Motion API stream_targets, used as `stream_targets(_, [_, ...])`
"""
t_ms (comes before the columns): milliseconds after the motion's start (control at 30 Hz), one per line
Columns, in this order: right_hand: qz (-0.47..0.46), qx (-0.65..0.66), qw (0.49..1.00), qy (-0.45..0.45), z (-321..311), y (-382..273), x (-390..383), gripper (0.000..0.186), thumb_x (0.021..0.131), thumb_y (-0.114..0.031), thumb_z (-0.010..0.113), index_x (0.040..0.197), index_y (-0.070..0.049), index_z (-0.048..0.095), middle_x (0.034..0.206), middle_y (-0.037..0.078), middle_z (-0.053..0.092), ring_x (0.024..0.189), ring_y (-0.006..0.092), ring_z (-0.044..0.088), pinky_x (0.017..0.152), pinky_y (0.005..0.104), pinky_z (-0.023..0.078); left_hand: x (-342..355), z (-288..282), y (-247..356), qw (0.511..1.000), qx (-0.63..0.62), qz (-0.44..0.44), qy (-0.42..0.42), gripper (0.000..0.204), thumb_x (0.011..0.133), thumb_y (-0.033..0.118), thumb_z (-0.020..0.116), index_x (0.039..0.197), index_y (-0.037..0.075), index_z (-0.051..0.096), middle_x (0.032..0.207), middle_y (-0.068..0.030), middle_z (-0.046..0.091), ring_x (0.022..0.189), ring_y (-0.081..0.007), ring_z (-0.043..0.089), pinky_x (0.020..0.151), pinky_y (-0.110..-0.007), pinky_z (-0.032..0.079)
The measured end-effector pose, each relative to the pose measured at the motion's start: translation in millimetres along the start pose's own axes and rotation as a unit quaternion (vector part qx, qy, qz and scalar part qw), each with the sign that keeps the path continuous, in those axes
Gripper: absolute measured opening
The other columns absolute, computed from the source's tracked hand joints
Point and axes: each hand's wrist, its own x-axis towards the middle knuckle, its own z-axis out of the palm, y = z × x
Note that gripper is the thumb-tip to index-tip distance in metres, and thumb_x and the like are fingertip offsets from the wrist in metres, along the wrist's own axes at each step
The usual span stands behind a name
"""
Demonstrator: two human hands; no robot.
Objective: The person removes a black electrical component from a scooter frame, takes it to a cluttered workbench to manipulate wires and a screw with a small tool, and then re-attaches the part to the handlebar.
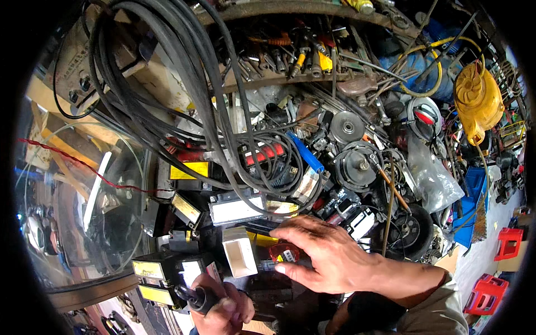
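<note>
Left grip (226, 310), clamped on a black cylindrical part (202, 300); the part lies at lower left of centre, its narrower end jutting past the fingers toward the left. Right grip (329, 254), thumb and forefinger apart, reaches beside a red round item (283, 252); whether it touches the item cannot be told. Between the two grips stands an open white box (240, 254), tilted, its pale inside showing. Black batteries (148, 271) with yellow labels sit at left; loops of black cable (195, 56) hang beyond. For sound handling, the left hold should be firm and low on the black part, leaving the narrower end unobstructed. The right thumb and forefinger would do best to approach from opposite sides, level, avoiding the nearby cable and not knocking the box.
</note>
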Motion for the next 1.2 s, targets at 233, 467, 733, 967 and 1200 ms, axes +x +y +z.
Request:
stream_targets(233, [0.101,-0.060,0.986,-0.122,9,14,6,0.065,0.104,-0.045,0.060,0.151,-0.004,0.046,0.151,0.032,0.048,0.139,0.0468,0.051,0.116,0.0530,0.043,15,-12,6,0.985,0.070,0.069,0.140,0.025,0.089,0.022,0.071,0.097,0.018,0.047,0.053,0.0013,0.031,0.035,-0.0118,0.031,0.031,-0.032,0.033])
stream_targets(467, [0.046,-0.074,0.993,-0.078,12,17,4,0.062,0.100,-0.039,0.068,0.146,-0.001,0.051,0.139,0.023,0.057,0.133,0.0419,0.056,0.113,0.0502,0.045,28,-31,17,0.980,0.061,0.082,0.169,0.028,0.092,0.020,0.070,0.092,0.016,0.042,0.058,0.0000,0.037,0.039,-0.0119,0.037,0.034,-0.032,0.037])
stream_targets(733, [0.056,-0.060,0.992,-0.099,9,14,6,0.066,0.102,-0.044,0.064,0.152,-0.003,0.046,0.150,0.028,0.050,0.139,0.0449,0.052,0.115,0.0539,0.044,34,-33,8,0.975,0.051,0.065,0.205,0.021,0.093,0.017,0.067,0.101,0.018,0.047,0.061,0.0006,0.041,0.042,-0.0112,0.040,0.035,-0.029,0.035])
stream_targets(967, [0.109,-0.047,0.992,0.031,-5,20,23,0.063,0.096,-0.027,0.074,0.147,0.003,0.050,0.131,0.026,0.062,0.119,0.0375,0.065,0.101,0.0489,0.055,96,-27,-30,0.981,0.097,-0.038,0.166,0.015,0.096,0.017,0.064,0.086,0.015,0.053,0.063,0.0043,0.043,0.049,-0.0102,0.040,0.045,-0.031,0.034])
stream_targets(1200, [0.083,0.009,0.954,0.289,-30,75,50,0.053,0.095,-0.008,0.069,0.145,0.003,0.052,0.132,0.023,0.063,0.112,0.0334,0.070,0.093,0.0414,0.058,147,-38,-8,0.983,-0.035,-0.055,0.170,0.021,0.096,0.025,0.064,0.082,0.017,0.051,0.062,0.0066,0.038,0.048,-0.0090,0.035,0.048,-0.031,0.031])
